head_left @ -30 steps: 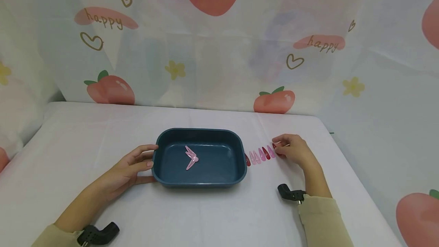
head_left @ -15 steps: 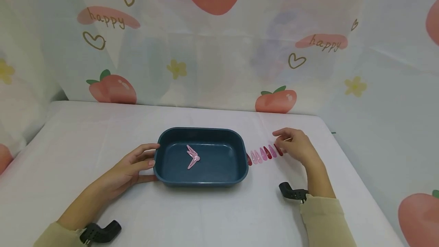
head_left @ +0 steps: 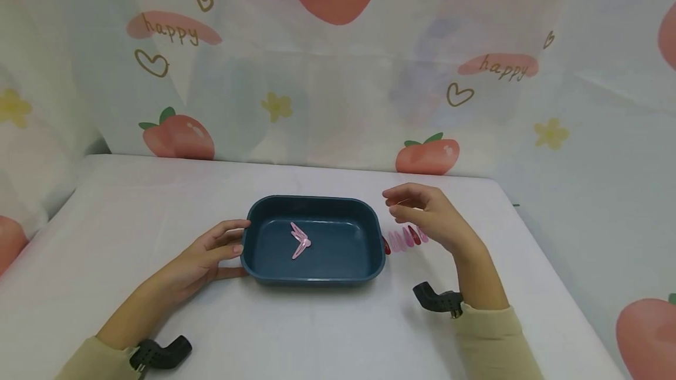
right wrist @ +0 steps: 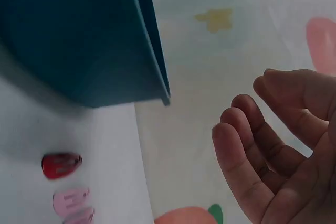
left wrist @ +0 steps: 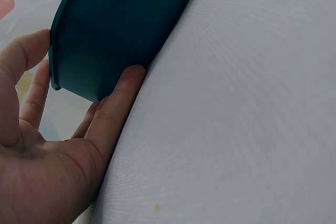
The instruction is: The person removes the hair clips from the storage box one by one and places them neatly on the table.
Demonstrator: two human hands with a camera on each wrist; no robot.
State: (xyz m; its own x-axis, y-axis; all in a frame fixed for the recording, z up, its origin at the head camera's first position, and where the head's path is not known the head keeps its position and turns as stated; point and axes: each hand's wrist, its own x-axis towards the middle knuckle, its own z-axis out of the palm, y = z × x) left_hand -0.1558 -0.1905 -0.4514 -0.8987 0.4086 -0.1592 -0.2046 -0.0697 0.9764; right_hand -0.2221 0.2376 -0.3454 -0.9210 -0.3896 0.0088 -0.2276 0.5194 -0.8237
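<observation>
A dark teal tray point(head_left: 338, 281) stands on the white table. My left hand point(head_left: 195, 260) is spread along its left end, fingertips touching the rim and the lower wall. Inside the tray lie a few pink hair clips point(head_left: 302, 247) in a small heap. Right of the tray runs a slanting row of snap hair clips, with a red hair clip point(head_left: 386, 246) nearest the tray and a magenta hair clip point(head_left: 408, 237) further along. My right hand point(head_left: 430, 216) hovers over the far part of this row, loosely bent, no clip showing between its fingers, and hides the row's right end.
The white-covered table point(head_left: 317, 333) ends at a patterned cloth backdrop point(head_left: 338, 110) with peach and flower prints. Black wrist mounts point(head_left: 161, 353) sit at both sleeves.
My right hand has left the red hair clip at the row's right end, risen and moved left toward the tray. My left hand stays on the tray. The view has shifted slightly.
</observation>
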